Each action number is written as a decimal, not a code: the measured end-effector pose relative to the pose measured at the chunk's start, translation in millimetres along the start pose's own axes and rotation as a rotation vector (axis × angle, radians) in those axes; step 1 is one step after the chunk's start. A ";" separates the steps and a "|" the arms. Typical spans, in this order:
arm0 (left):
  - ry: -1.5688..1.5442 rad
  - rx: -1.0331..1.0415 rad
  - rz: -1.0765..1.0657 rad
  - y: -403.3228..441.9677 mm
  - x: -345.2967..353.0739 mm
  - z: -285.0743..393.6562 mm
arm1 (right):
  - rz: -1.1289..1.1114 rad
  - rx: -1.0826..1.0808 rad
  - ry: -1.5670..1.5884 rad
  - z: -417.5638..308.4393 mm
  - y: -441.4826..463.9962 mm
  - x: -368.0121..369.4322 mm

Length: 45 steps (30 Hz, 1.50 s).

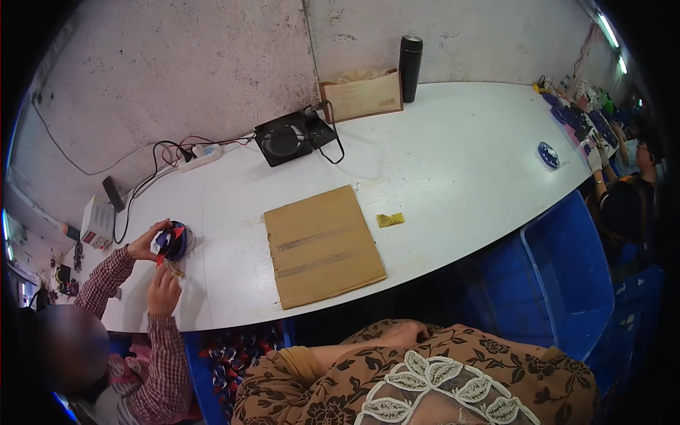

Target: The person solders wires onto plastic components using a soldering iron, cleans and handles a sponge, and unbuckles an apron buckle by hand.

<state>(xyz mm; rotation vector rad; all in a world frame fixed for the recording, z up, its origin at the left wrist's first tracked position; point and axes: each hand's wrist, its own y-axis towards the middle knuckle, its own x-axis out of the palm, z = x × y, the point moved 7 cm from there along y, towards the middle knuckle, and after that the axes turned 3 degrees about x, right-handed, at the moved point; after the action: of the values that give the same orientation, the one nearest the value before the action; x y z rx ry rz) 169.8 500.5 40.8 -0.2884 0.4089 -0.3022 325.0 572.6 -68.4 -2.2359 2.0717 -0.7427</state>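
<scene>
My left hand (412,331) rests low in my lap against the brown flowered garment (340,397). Its fingers are mostly hidden, so what they hold, if anything, cannot be made out. Only a strip of my right forearm (506,343) shows beside the cloth; the right hand itself is hidden. On the white table (453,149) in front of me lies a flat cardboard sheet (322,244) with two dark tape strips. A small yellow piece (390,219) is just right of the cardboard.
At left, a co-worker's hands (164,287) handle a blue-and-black round part (172,242). Towards the wall are a black fan-like device (287,138), a power strip (202,157), a brown folder (363,95) and a black flask (410,69). Blue bins (567,265) stand below the table's edge.
</scene>
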 end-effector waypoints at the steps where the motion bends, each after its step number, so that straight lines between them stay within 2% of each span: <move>1: 0.007 -0.025 -0.008 -2.0 0.5 -1.0 | -0.006 -0.036 0.010 9.4 -1.5 -3.5; 3: 0.029 -0.071 -0.034 -14.0 -13.2 14.8 | -0.016 -0.116 0.010 21.8 -2.6 -9.2; 6: 0.014 -0.016 0.011 -14.3 -12.3 8.2 | -0.022 -0.220 0.017 36.4 -5.4 -14.5; 9: 0.072 -0.020 -0.032 -13.3 -10.3 9.1 | -0.030 -0.294 -0.027 39.7 -8.1 -16.8; 10: 0.074 -0.003 -0.024 -13.0 -9.8 8.8 | -0.015 -0.237 -0.060 43.6 -9.0 -18.4; 13: 0.079 0.034 -0.006 -14.6 -7.8 9.7 | 0.094 0.050 0.159 64.8 -7.5 -22.8; 16: 0.083 0.045 0.005 -16.8 -9.5 14.3 | -0.011 -0.105 -0.216 32.8 -3.9 -11.8; 19: 0.072 0.034 -0.032 -20.6 -5.9 17.1 | 0.085 0.192 0.147 -17.9 -9.6 18.3; 21: 0.083 0.015 -0.100 -24.3 -7.3 24.7 | 0.086 0.312 0.059 -59.1 -15.1 33.9; 23: 0.032 0.043 -0.057 -16.8 5.3 10.2 | 0.074 0.425 0.067 -85.5 -21.2 42.5; 25: -0.046 0.001 -0.039 -14.9 13.9 -0.7 | 0.036 0.535 0.186 -94.1 -24.9 53.4; 27: -0.150 -0.107 -0.037 -15.0 13.3 -3.4 | 0.074 0.484 0.017 -92.6 -16.0 47.7; 29: 0.077 0.019 0.056 -22.4 4.3 5.0 | 0.129 0.374 -0.052 -69.8 -4.2 36.6; 30: 0.134 -0.003 0.037 -23.6 -0.5 2.4 | 0.175 0.452 -0.156 -55.0 2.9 30.0; 32: 0.192 0.081 0.123 -32.9 -12.8 8.3 | 0.248 0.413 0.009 -93.6 9.5 47.7; 34: 0.082 0.002 0.063 -40.2 -26.3 18.1 | 0.330 0.441 0.219 -92.4 6.8 56.0; 35: -0.053 0.058 0.136 -42.0 -28.3 12.5 | 0.392 0.460 0.276 -101.1 7.0 54.0; 37: -0.448 -0.158 0.076 -45.8 -12.5 -11.2 | 0.391 0.413 0.284 -98.8 5.7 56.8; 39: -0.594 -0.182 0.126 -45.1 -7.4 -7.8 | 0.442 0.362 0.488 -90.4 2.5 61.5; 43: -0.577 -0.106 0.243 -43.0 -3.3 -10.1 | 0.509 0.374 0.422 -90.5 2.1 60.4; 45: -0.599 -0.107 0.250 -43.2 -2.2 -16.1 | 0.436 0.331 0.527 -87.4 3.2 63.3</move>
<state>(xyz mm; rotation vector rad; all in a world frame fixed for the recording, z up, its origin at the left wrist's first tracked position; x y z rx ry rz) 151.1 458.3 41.8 -0.4106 -0.1320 0.0586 293.3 539.6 29.3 -1.4477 2.2878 -1.6033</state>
